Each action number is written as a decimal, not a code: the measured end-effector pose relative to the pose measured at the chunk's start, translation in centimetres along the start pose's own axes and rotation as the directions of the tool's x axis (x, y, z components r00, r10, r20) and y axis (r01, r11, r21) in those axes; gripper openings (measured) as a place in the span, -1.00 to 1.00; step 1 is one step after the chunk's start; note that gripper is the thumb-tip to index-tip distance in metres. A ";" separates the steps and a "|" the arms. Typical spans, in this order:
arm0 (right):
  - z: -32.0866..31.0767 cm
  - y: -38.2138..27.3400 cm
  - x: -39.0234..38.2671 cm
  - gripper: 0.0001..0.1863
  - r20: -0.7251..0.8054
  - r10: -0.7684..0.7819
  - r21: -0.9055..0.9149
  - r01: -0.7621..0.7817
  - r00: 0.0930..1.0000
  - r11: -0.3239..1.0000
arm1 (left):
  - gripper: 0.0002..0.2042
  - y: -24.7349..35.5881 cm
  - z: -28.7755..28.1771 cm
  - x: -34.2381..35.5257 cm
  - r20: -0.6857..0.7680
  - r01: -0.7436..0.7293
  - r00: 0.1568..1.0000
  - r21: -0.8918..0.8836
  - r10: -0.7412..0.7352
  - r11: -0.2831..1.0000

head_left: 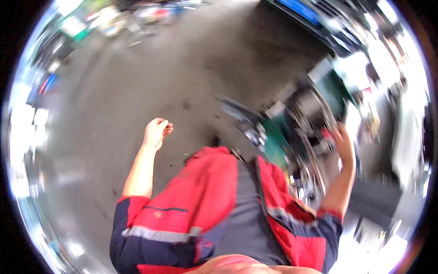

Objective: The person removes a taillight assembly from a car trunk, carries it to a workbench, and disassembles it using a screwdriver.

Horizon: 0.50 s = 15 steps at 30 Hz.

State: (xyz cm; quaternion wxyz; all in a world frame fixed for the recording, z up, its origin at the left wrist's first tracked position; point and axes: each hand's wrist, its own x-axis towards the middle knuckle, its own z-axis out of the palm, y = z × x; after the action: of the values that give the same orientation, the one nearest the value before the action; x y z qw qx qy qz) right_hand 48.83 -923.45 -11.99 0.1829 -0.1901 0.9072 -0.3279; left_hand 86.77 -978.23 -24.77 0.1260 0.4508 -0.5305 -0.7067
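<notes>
Out over the floor on the left, my left hand [157,133] hangs in the air with its fingers curled in. I see nothing held in it, and no object is close to it. My right hand [342,137] is raised on the right, beside the long edge of a green and metal cart or workbench [277,139]. Motion blur smears its fingers, so I cannot tell whether it touches the rail there or holds anything. Loose metal parts [255,134] show at the near left end of the cart.
Grey stained floor [137,86] spreads ahead and left. A large dark machine or vehicle with a blue panel [299,11] stands at the far right. Blurred clutter [146,16] lines the far edge. A dark grey box-like surface [376,198] is at my right side.
</notes>
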 end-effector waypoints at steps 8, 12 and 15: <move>2.9 -6.0 -0.5 -0.68 -0.203 0.004 -0.005 -0.005 0.979 1.000 | -0.82 2.6 17.2 0.5 0.527 -0.039 0.832 0.363 -0.171 0.931; 3.0 -5.4 -2.3 -0.74 -0.192 0.074 0.039 -0.068 0.979 0.997 | -0.83 3.8 24.4 0.5 0.764 -0.319 0.638 0.377 -0.097 0.870; 2.9 -7.5 -4.9 -0.71 -0.322 0.148 0.147 -0.105 0.935 0.984 | -0.89 4.1 28.6 -0.1 0.838 -0.570 0.545 0.355 0.017 0.741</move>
State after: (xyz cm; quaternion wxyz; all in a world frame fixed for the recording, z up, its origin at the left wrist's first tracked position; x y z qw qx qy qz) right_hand 56.05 -928.01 -8.05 0.0602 -0.0614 0.9124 -0.4002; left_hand 63.58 -961.63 -20.29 -0.1458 0.0023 -0.7929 -0.5917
